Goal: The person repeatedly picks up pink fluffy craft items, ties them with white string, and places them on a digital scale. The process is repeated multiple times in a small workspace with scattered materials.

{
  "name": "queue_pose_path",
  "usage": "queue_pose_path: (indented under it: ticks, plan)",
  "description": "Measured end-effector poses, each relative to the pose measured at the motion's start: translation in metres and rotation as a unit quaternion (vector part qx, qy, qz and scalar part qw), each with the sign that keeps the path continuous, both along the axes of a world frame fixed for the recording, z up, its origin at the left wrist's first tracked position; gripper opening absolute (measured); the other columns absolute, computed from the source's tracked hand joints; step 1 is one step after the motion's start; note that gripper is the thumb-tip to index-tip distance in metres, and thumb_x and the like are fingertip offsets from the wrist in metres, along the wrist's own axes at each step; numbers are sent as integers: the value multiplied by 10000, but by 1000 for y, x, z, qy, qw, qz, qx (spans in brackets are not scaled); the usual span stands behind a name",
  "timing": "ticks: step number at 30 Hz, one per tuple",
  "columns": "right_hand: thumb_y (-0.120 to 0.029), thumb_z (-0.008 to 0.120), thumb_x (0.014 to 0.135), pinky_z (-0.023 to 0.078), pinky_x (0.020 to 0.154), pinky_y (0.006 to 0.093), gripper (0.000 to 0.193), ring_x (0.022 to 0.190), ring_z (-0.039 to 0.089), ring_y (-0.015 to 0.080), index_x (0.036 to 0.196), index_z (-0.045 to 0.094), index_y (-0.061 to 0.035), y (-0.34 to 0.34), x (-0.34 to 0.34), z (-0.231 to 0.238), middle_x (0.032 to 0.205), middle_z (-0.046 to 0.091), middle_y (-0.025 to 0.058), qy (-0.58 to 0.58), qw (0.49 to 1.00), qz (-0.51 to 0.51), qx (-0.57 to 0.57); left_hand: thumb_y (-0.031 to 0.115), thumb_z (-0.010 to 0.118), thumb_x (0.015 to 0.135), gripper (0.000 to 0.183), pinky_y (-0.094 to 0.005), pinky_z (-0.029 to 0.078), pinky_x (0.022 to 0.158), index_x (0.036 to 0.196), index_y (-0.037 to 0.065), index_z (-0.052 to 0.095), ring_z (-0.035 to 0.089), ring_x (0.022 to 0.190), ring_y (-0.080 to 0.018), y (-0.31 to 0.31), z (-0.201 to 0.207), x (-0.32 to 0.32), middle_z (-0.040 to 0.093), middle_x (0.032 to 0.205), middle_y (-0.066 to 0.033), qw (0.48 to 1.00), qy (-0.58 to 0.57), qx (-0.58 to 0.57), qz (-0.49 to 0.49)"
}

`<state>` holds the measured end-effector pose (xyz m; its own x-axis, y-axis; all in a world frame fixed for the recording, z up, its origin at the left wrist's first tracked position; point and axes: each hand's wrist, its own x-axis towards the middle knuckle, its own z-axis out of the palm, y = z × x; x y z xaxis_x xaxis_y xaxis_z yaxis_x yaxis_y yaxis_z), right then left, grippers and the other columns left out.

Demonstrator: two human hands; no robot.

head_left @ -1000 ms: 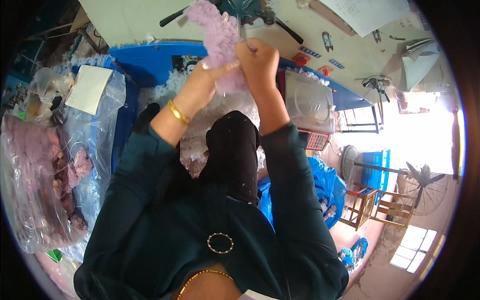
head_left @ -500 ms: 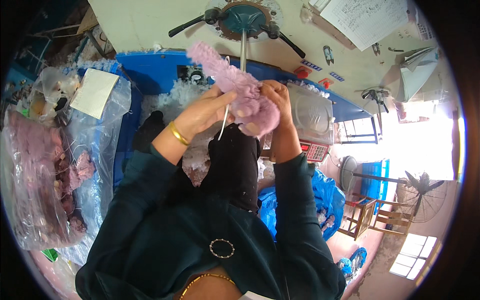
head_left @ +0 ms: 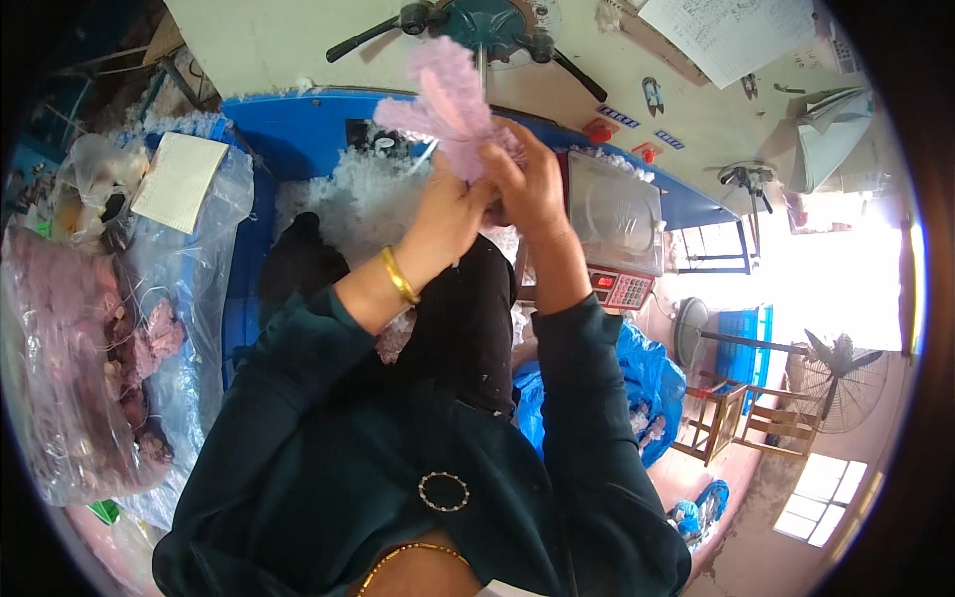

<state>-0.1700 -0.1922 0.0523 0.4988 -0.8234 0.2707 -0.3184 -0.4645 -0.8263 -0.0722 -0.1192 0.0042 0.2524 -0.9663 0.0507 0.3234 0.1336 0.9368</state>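
Well to the right of the right hand (head_left: 529, 184), a white glare (head_left: 836, 269) burns out all detail and hazes whatever borders it. Beyond both hands, the pale surface (head_left: 288, 45) is fairly bright and evenly lit. Nearer the body than the hands, the black trousers (head_left: 463, 328) and dark sleeves (head_left: 587, 398) sink into shadow, few folds readable. Left of the left hand (head_left: 450, 214), a clear plastic bag (head_left: 85, 378) shows small pale highlights. Between the hands, the pink plush piece (head_left: 453, 104) has slightly soft outlines. Farthest out from the hands, straight edges bend, black fills the corners, and a bluish fringe lines the right rim.
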Motion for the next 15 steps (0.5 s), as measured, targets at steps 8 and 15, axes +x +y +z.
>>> queue_pose_path:
  ticks: [8, 15]
  plan:
    - [-492, 695, 754, 475, 773, 413, 648, 881, 590, 395, 1143, 569, 10, 42, 25, -12, 966, 600, 209, 9, 983, -68, -173, 253, 488, 981, 421, -191, 448, 606, 1320, 56, 334, 534, 807, -71, 32, 7, 30, 550, 1100, -57, 999, 16, 29, -31]
    - [-407, 643, 862, 516, 693, 303, 525, 743, 624, 162, 1155, 572, 22, 21, 6, 12, 876, 664, 136, -117, 976, -60, 173, 294, 515, 963, 450, -235, 460, 618, 1241, -19, 351, 563, 823, -120, 23, 25, 16, 557, 1013, -92, 999, -39, 4, -3]
